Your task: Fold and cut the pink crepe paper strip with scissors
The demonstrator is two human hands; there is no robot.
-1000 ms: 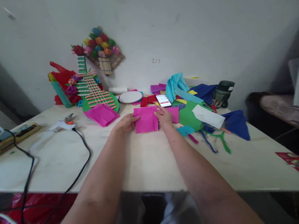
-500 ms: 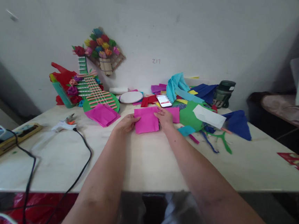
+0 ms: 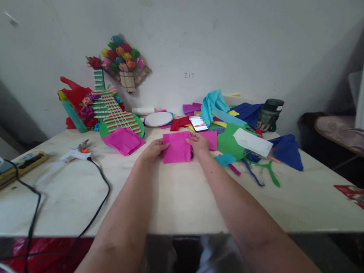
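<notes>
Both of my hands hold a folded, square-looking piece of pink crepe paper point(image 3: 176, 148) over the middle of the table. My left hand point(image 3: 155, 150) pinches its left edge, thumb on top. At the upper right edge, my right hand point(image 3: 199, 144) grips it between thumb and fingers. Behind that hand another pink strip point(image 3: 212, 140) sticks out to the right; whether it joins the held piece cannot be seen. A small dark object, mostly hidden, shows beside the paper's lower right edge. Just beyond the paper lies a phone point(image 3: 199, 124) with a lit screen.
Left are a folded magenta piece point(image 3: 124, 141), a flower-decorated guitar craft point(image 3: 122, 122), a glue gun point(image 3: 76, 154) with a black cord and a power strip point(image 3: 9, 176). Right are green paper point(image 3: 231, 141), a white sheet point(image 3: 253, 142), blue pieces point(image 3: 287, 152) and a dark bottle point(image 3: 269, 115).
The pink paper's right edge and my right hand have shifted slightly left, and the paper looks a little narrower and squarer. My left hand keeps its grip. The view has shifted slightly.
</notes>
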